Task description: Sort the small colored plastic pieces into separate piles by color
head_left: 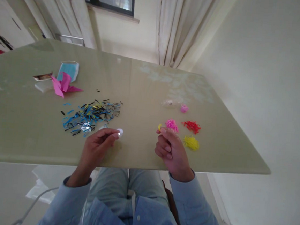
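Note:
My left hand [98, 143] pinches a small whitish, shiny piece [120, 133] between thumb and fingertips, just right of a mixed pile of blue, black and yellow bands [93, 114]. My right hand [171, 147] is closed, with a small yellow band [159, 127] held at the tip of thumb and forefinger. Close to that hand lie three separate heaps: pink bands [172, 125], red bands [191, 126] and yellow bands [191, 142].
Behind the heaps are a pink ball-like item [184, 108] and a clear plastic object [170, 102]. A pink folded paper [63, 84] and blue mask [68, 71] lie back left. The table's front edge [134, 168] runs before my lap.

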`<state>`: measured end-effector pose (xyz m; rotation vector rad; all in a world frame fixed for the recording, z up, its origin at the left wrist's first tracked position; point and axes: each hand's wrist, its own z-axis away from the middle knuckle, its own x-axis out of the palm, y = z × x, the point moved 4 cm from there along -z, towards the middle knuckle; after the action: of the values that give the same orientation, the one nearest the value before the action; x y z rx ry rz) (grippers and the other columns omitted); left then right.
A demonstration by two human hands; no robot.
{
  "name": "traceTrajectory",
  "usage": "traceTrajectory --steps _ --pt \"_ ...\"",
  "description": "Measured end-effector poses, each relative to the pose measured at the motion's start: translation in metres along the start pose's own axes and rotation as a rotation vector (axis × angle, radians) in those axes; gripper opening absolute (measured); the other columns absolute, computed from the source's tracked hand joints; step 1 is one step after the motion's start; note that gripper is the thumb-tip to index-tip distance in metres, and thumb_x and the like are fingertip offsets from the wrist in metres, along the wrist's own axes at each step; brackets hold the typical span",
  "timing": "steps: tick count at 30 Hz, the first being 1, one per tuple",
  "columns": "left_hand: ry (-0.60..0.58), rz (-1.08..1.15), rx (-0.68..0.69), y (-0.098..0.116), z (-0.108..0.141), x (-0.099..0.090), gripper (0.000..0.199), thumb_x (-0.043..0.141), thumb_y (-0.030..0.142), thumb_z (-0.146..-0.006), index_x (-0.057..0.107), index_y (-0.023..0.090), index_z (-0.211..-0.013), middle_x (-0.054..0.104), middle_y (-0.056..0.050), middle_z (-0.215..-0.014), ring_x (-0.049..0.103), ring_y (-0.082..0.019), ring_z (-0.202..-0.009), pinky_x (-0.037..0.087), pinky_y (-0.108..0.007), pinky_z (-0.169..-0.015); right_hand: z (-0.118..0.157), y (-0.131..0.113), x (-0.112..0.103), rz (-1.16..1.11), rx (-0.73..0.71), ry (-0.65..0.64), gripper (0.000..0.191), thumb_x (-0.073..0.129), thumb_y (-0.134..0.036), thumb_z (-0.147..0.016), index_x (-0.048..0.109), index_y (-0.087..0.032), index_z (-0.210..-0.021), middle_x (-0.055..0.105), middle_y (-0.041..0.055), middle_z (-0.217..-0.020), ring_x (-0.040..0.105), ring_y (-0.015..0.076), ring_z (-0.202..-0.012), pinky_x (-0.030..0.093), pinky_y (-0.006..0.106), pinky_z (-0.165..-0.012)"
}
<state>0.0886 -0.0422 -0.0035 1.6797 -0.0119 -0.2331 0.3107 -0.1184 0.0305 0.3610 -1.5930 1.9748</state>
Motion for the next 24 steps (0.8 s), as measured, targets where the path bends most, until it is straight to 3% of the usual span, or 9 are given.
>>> traceTrajectory --steps 8,12,15,19,24 --pt "0.013 -0.088 -0.018 -0.006 0.0 -0.003 0.023 0.072 0.04 -0.08 0.076 0.02 -0.089 0.067 0.001 -0.069 0.057 -0.012 -0.06 0.046 -0.022 -0.059 0.016 -0.011 -0.004 -0.078 -0.03 -0.029 0.019 0.07 -0.037 -0.084 0.064 -0.018 -0.083 0.031 -0.0149 -0.041 0.013 0.0024 -0.032 0.014 0.017 -0.033" --pt "0.018 -0.11 -0.018 -0.006 0.001 -0.002 0.024 0.072 0.041 -0.079 0.076 0.02 -0.09 0.067 0.001 -0.068 0.057 -0.012 -0.06 0.046 -0.022 -0.06 0.017 -0.013 -0.015 -0.002 -0.102 0.027 0.02 0.071 -0.037 -0.083 0.063 -0.018 -0.081 0.032 -0.0143 -0.043 0.015 0.0021 -0.033 0.015 0.016 -0.033" --pt "0.029 -0.126 -0.021 -0.004 0.001 -0.001 0.025 0.072 0.042 -0.077 0.075 0.02 -0.089 0.067 0.001 -0.068 0.058 -0.012 -0.061 0.048 -0.022 -0.06 0.021 -0.023 -0.041 0.191 -0.233 0.169 0.024 0.074 -0.04 -0.08 0.064 -0.018 -0.08 0.035 -0.0131 -0.043 0.02 0.0022 -0.035 0.016 0.015 -0.035" --pt "0.037 -0.179 -0.034 -0.002 0.001 0.0 0.028 0.072 0.046 -0.075 0.075 0.021 -0.087 0.066 0.001 -0.065 0.059 -0.014 -0.06 0.049 -0.023 -0.059 0.036 -0.046 -0.095 0.503 -0.395 0.466 0.03 0.074 -0.045 -0.077 0.068 -0.016 -0.083 0.04 -0.0102 -0.046 0.027 0.0045 -0.04 0.018 0.018 -0.038" --pt "0.028 -0.243 -0.04 -0.001 0.002 -0.001 0.03 0.071 0.05 -0.076 0.076 0.022 -0.088 0.067 0.002 -0.066 0.06 -0.015 -0.061 0.049 -0.024 -0.059 0.057 -0.071 -0.149 0.994 -0.452 0.787 0.038 0.069 -0.05 -0.077 0.073 -0.013 -0.085 0.047 -0.0055 -0.052 0.036 0.0088 -0.047 0.027 0.021 -0.043"
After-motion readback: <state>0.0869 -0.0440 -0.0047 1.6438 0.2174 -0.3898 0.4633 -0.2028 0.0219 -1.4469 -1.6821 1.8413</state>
